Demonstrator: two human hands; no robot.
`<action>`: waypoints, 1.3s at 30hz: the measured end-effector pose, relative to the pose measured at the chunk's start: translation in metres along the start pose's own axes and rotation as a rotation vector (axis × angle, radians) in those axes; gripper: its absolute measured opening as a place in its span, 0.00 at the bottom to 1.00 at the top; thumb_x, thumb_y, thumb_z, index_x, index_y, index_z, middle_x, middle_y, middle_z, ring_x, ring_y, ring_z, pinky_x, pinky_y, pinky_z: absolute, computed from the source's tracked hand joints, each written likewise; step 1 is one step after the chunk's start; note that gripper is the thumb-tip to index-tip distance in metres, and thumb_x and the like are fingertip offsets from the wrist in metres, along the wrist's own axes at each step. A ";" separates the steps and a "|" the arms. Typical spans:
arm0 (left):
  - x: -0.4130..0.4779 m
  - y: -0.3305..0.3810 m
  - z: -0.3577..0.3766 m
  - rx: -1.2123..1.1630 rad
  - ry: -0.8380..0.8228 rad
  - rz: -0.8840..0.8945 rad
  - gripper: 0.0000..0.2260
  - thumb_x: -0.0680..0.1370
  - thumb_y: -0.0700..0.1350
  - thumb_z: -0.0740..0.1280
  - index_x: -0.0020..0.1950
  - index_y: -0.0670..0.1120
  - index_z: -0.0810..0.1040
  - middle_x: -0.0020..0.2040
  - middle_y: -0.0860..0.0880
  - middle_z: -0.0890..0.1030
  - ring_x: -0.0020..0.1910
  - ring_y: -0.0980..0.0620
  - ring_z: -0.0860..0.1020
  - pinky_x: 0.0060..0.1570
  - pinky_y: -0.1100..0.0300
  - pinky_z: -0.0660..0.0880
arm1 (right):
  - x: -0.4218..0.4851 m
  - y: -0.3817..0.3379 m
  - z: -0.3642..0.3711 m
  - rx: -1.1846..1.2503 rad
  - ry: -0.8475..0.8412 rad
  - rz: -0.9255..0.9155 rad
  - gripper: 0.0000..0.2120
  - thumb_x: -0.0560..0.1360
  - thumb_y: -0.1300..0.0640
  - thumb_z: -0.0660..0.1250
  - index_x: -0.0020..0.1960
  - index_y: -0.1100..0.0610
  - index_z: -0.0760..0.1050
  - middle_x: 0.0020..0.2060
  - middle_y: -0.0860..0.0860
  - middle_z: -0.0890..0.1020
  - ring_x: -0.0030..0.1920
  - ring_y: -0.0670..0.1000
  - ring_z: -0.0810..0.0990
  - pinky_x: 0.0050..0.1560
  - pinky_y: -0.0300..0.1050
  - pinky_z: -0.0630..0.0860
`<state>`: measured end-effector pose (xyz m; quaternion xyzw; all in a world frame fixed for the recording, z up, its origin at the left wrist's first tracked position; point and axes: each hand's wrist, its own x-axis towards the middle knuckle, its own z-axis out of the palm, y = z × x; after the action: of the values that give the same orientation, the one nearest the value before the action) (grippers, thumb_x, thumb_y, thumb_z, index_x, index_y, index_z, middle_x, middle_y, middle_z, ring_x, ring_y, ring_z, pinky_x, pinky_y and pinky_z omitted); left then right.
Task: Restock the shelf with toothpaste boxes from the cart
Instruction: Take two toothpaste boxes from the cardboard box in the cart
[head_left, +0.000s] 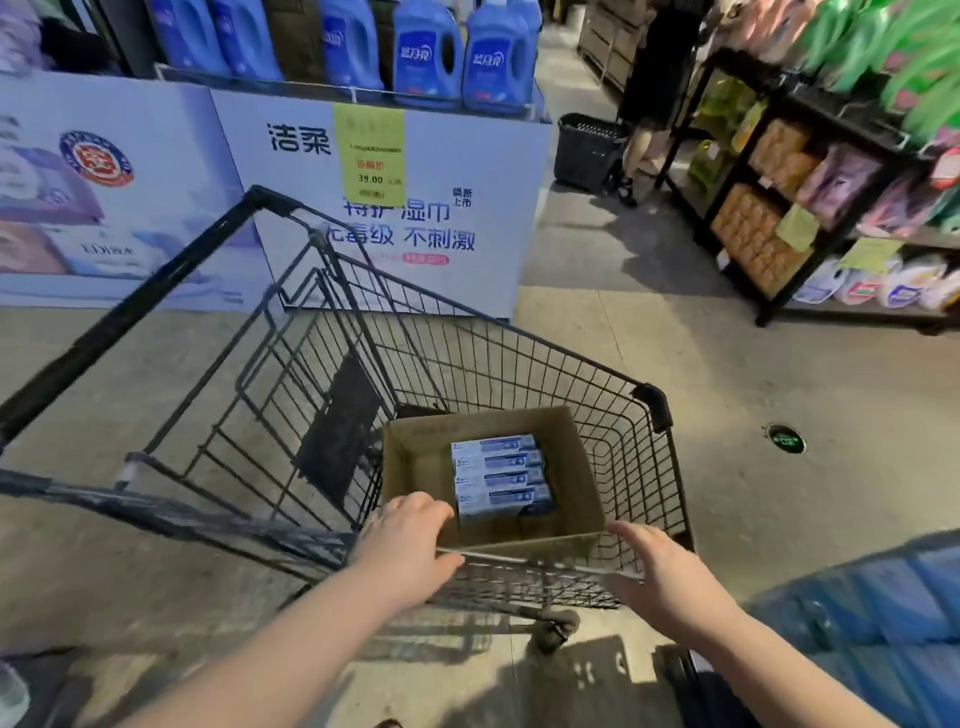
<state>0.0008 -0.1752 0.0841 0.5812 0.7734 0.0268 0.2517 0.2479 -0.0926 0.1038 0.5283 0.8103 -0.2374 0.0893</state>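
A black wire shopping cart (524, 340) stands in front of me on the shop floor. Inside it, at the near end, sits an open cardboard box (584, 467). Several blue-and-white toothpaste boxes (498, 475) lie stacked flat in that box. My left hand (408, 545) grips the cart's near rim, fingers curled over the wire and thumb underneath, right beside the cardboard box. My right hand (660, 569) reaches to the same rim with straight fingers and holds nothing; whether it touches the wire I cannot tell.
A white display stand (467, 156) with blue detergent bottles (426, 57) and a yellow price tag stands beyond the cart. At the right is a black shelf rack (737, 171) full of packaged goods. A black basket (587, 150) and a standing person are up the aisle. Blue packs (883, 613) lie at lower right.
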 end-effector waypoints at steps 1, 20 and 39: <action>0.011 -0.001 0.000 0.002 -0.023 0.005 0.24 0.74 0.57 0.64 0.69 0.53 0.66 0.67 0.51 0.69 0.67 0.49 0.67 0.68 0.50 0.64 | 0.010 0.001 -0.001 -0.006 -0.012 0.014 0.30 0.73 0.42 0.64 0.72 0.48 0.60 0.68 0.47 0.71 0.65 0.48 0.72 0.65 0.44 0.69; 0.209 -0.011 0.048 -0.085 -0.196 -0.163 0.29 0.74 0.57 0.66 0.72 0.53 0.61 0.70 0.53 0.67 0.67 0.52 0.68 0.67 0.55 0.66 | 0.276 0.055 0.067 -0.005 -0.383 -0.012 0.23 0.74 0.51 0.64 0.68 0.47 0.64 0.66 0.47 0.70 0.64 0.49 0.71 0.64 0.49 0.71; 0.294 -0.047 0.165 -0.201 -0.307 -0.257 0.32 0.74 0.55 0.67 0.74 0.53 0.57 0.73 0.51 0.62 0.68 0.48 0.67 0.67 0.52 0.67 | 0.345 0.100 0.179 -0.110 -0.371 -0.072 0.30 0.73 0.50 0.66 0.71 0.47 0.57 0.71 0.48 0.60 0.70 0.51 0.60 0.69 0.49 0.63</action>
<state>-0.0300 0.0363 -0.1805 0.4471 0.7872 -0.0175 0.4243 0.1718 0.1357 -0.2177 0.4405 0.8101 -0.2891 0.2573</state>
